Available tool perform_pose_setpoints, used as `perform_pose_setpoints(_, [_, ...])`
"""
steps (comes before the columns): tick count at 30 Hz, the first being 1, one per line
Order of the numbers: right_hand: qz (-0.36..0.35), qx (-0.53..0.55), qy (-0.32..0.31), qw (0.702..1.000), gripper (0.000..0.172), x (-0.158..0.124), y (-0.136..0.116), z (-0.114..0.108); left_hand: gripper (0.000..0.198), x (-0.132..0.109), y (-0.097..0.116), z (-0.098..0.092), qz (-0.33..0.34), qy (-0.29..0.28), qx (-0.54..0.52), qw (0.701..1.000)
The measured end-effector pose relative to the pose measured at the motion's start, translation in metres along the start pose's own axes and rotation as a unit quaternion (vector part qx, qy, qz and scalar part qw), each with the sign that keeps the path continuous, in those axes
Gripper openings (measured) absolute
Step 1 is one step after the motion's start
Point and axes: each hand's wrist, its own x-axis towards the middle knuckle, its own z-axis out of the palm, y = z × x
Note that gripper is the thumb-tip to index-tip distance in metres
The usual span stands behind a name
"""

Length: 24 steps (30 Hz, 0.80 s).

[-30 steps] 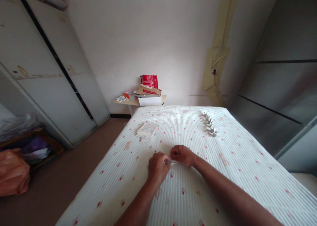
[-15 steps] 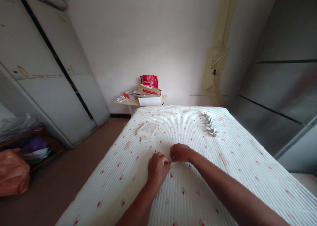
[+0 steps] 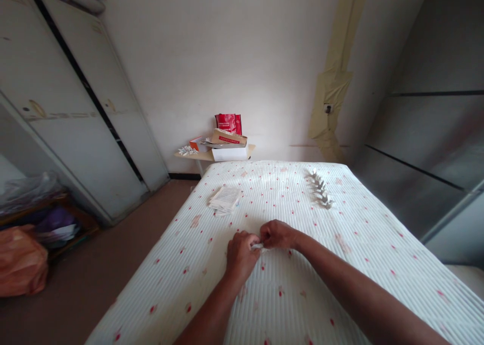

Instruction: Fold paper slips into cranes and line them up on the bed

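Over the middle of the bed, my left hand (image 3: 242, 254) pinches a small piece of folded paper (image 3: 257, 246). My right hand (image 3: 277, 234) is closed on the other end of that paper, its fingertips close to the left ones. Most of the paper is hidden by the fingers. Beyond my left hand lies a stack of printed paper sheets (image 3: 226, 199). To the right and farther off, several folded paper figures (image 3: 319, 188) with pointed tips stand in a row on the bed cover (image 3: 287, 304).
Behind the bed, a small table (image 3: 206, 156) carries a white box (image 3: 230, 154), a red bag (image 3: 229, 123) and more folded paper pieces (image 3: 186, 150). White cabinets (image 3: 86, 103) line the left side, with an orange bag (image 3: 23, 259) on the floor. A dark cabinet (image 3: 427, 123) stands at right.
Both hands stay in nearly the same place. More of the folded paper shows as a pale strip between my fingertips than before.
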Motion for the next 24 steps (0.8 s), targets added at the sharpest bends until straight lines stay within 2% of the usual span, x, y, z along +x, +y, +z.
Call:
perform_pose_setpoints(4, [-0.066, 0.018, 0.073, 0.995, 0.011, -0.004, 0.006, 0.011, 0.005, 0.000, 0.001, 0.000, 0.005, 0.012, 0.005, 1.000])
perform_pose_setpoints(7, [-0.085, 0.008, 0.107, 0.991, 0.010, -0.009, 0.007, 0.016, 0.001, 0.000, 0.000, 0.001, -0.003, 0.013, 0.008, 1.000])
perform_pose_setpoints(13, [-0.168, 0.010, 0.174, 0.970, 0.019, -0.027, 0.007, 0.020, 0.003, 0.002, -0.001, 0.000, -0.002, 0.005, 0.004, 1.000])
perform_pose_setpoints(17, [-0.215, -0.050, 0.192, 0.956, 0.015, -0.034, 0.006, 0.024, 0.005, 0.004, 0.001, -0.002, 0.000, -0.007, 0.014, 1.000])
perform_pose_setpoints(24, [-0.217, -0.141, 0.197, 0.946, 0.019, -0.027, 0.007, 0.030, 0.005, 0.004, 0.001, -0.004, 0.002, -0.022, 0.023, 0.999])
